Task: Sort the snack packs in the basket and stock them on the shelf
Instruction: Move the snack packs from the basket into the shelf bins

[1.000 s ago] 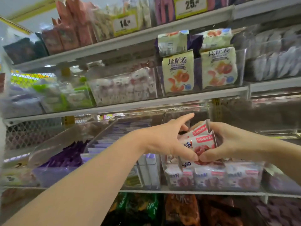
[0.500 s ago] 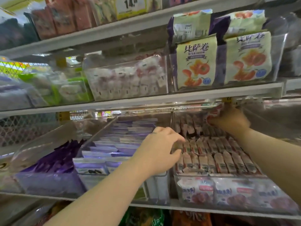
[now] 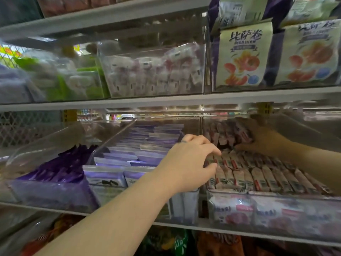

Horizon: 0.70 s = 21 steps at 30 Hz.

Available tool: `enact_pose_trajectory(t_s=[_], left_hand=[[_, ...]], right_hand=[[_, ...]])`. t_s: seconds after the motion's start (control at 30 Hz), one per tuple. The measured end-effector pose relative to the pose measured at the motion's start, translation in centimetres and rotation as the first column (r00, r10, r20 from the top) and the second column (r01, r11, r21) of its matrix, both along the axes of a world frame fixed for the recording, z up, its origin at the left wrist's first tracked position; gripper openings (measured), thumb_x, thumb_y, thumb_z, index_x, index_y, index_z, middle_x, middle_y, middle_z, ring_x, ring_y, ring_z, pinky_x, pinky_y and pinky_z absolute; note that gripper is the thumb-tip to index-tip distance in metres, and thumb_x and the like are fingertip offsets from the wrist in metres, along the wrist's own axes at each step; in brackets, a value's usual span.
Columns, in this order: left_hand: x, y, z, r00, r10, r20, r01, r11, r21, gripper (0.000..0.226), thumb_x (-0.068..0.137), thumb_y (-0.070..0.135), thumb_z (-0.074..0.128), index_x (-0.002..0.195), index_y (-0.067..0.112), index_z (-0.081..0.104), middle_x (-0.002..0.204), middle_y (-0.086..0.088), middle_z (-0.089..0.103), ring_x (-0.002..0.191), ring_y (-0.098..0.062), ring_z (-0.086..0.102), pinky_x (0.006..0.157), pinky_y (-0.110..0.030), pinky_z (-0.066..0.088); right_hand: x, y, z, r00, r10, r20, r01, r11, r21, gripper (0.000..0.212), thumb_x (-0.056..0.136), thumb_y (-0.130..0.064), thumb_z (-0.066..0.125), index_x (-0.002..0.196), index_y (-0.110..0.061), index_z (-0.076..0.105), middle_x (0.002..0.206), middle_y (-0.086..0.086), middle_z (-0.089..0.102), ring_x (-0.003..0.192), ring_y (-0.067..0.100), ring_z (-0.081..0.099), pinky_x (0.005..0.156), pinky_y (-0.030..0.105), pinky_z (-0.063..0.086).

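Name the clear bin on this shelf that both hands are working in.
The right-hand bin of red-and-white packs; the two left of it hold purple packs.

Grey metal shelf boards run across in tiers; yellow slotted uprights stand behind the middle board; wire mesh backing fills the left edge; bright patches glow through it.
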State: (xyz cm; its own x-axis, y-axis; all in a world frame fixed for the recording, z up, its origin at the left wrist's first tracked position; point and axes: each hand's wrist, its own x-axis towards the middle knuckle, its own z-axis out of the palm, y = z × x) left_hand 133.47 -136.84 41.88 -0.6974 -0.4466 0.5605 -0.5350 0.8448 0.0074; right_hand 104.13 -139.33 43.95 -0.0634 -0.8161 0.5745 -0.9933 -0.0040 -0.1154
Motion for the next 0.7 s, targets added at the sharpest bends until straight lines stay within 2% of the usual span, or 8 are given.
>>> enact_pose_trajectory(t_s=[0.1,0.2,0.27,0.4,0.47,0.57,0.6,0.7], left_hand=[[0.1,-0.1,0.0,1.000,-0.001,0.001,0.001,1.000,0.004,0.035,0.096,0.038,0.049,0.131,0.036,0.052,0.134,0.012,0.046,0.131,-0.012,0.026,0.108,-0.042,0.034],[0.0,-0.1,0.0,1.000,-0.002,-0.004,0.002,1.000,0.004,0.035,0.096,0.038,0.049,0.131,0.036,0.052,0.134,0.012,0.046,0.132,-0.012,0.025,0.107,-0.042,0.034],[-0.1,-0.1,0.0,1.000,-0.002,0.000,0.002,1.000,-0.001,0.035,0.095,0.038,0.050,0.131,0.035,0.052,0.133,0.011,0.046,0.131,-0.012,0.025,0.106,-0.041,0.035],[-0.1,-0.2,-0.1,1.000,0.003,-0.002,-0.003,1.000,-0.016,0.036,0.095,0.039,0.050,0.131,0.035,0.052,0.131,0.011,0.047,0.130,-0.012,0.026,0.102,-0.039,0.037],[-0.1,-0.3,-0.2,1.000,0.004,-0.003,-0.004,1.000,-0.020,0.036,0.095,0.039,0.050,0.130,0.036,0.052,0.131,0.012,0.047,0.130,-0.012,0.025,0.101,-0.039,0.037],[-0.1,-0.3,-0.2,1.000,0.002,-0.008,-0.002,1.000,-0.018,0.035,0.095,0.038,0.050,0.130,0.036,0.052,0.132,0.012,0.046,0.130,-0.011,0.024,0.103,-0.040,0.036],[-0.1,-0.3,-0.2,1.000,0.000,-0.010,0.000,1.000,-0.019,0.035,0.095,0.038,0.050,0.130,0.036,0.052,0.132,0.013,0.046,0.130,-0.011,0.024,0.104,-0.040,0.036],[-0.1,-0.4,-0.3,1.000,-0.006,-0.012,0.006,1.000,-0.025,0.035,0.095,0.039,0.050,0.130,0.036,0.052,0.131,0.013,0.046,0.130,-0.010,0.024,0.103,-0.039,0.036]], right_hand=[[0.4,0.1,1.0,0.978,0.040,-0.206,-0.015,0.992,0.122,0.098,0.074,-0.066,0.063,0.151,-0.040,0.009,0.160,-0.003,0.011,0.146,0.023,0.014,0.119,0.039,0.016],[0.1,-0.5,2.1,0.958,-0.028,-0.286,0.091,0.974,0.209,0.094,0.080,-0.061,0.060,0.151,-0.040,0.002,0.160,-0.002,0.004,0.147,0.025,0.005,0.119,0.047,0.014],[-0.1,-1.3,2.5,0.953,-0.142,-0.268,0.190,0.968,0.163,0.083,0.085,-0.053,0.058,0.150,-0.037,0.008,0.156,0.004,0.008,0.142,0.033,0.016,0.115,0.049,0.023],[0.8,-2.4,0.9,0.962,-0.209,-0.175,0.203,0.978,-0.055,0.072,0.087,-0.045,0.060,0.147,-0.026,0.024,0.145,0.013,0.029,0.126,0.041,0.038,0.102,0.052,0.040],[0.5,-2.5,0.2,0.950,-0.227,-0.213,0.212,0.973,-0.092,0.077,0.084,-0.054,0.059,0.147,-0.030,0.023,0.144,0.011,0.035,0.124,0.040,0.043,0.100,0.049,0.043],[0.1,-1.9,1.9,0.933,-0.181,-0.310,0.227,0.966,0.120,0.097,0.071,-0.082,0.041,0.150,-0.032,0.017,0.149,0.010,0.031,0.132,0.034,0.038,0.109,0.046,0.036],[0.3,-1.7,2.4,0.937,-0.145,-0.318,0.209,0.962,0.175,0.099,0.072,-0.082,0.039,0.151,-0.027,0.018,0.150,0.011,0.030,0.133,0.032,0.036,0.111,0.044,0.033],[0.7,-2.1,1.6,0.938,-0.091,-0.333,0.103,0.995,0.018,0.067,0.091,-0.042,0.054,0.147,-0.016,0.025,0.146,0.015,0.036,0.126,0.033,0.045,0.105,0.045,0.040]])
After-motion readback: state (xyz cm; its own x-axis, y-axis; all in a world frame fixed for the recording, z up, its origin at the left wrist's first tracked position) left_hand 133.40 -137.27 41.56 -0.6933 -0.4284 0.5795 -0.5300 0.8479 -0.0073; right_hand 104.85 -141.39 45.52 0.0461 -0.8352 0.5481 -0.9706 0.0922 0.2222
